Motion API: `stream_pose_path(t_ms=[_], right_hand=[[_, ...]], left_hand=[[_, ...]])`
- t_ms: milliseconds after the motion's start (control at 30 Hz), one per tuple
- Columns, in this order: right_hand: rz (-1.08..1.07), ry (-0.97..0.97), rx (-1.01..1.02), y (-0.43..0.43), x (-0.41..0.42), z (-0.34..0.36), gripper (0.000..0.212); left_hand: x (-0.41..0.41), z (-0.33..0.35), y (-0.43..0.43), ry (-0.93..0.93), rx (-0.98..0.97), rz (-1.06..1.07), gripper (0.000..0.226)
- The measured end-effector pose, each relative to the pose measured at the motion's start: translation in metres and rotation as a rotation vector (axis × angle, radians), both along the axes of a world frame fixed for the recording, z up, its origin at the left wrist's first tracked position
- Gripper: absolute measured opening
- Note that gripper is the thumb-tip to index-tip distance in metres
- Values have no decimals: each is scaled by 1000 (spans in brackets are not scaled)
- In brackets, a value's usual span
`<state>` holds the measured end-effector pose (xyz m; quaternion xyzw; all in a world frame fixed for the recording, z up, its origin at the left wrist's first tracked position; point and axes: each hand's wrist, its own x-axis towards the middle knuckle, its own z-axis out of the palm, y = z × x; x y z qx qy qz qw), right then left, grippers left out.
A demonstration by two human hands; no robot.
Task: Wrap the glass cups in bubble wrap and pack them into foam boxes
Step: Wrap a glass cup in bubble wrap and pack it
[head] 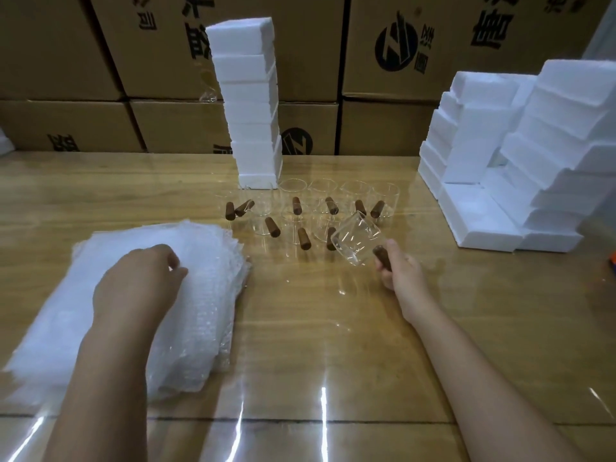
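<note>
My right hand (pixel 401 271) grips the brown wooden handle of a clear glass cup (pixel 358 240), tilted and lifted just above the table. Behind it stand several more glass cups (pixel 293 195) with brown handles in two rows. My left hand (pixel 146 283) rests on top of a thick stack of bubble wrap sheets (pixel 200 295) at the left, with fingertips pinching at the top sheet. A tall tower of white foam boxes (pixel 251 105) rises behind the cups. More foam boxes (pixel 520 161) are piled at the right.
The wooden table (pixel 333 345) is glossy, with bare surface between my arms. Brown cardboard cartons (pixel 383 61) form a wall along the far edge. A small orange object (pixel 612 263) shows at the right border.
</note>
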<state>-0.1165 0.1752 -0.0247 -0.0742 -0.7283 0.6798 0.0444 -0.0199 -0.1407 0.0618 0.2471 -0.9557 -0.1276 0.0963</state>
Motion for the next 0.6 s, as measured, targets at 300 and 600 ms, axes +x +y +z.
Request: stream_pose_path(t_ms=[300,600], right_hand=[[-17,-26,-450,12,-6,7,47],[-99,20,-592,22,-4,15,43]], left_hand=[[8,34,65,426,-136,-776,9],[-20,-28,121,-377,-185,-997,19]])
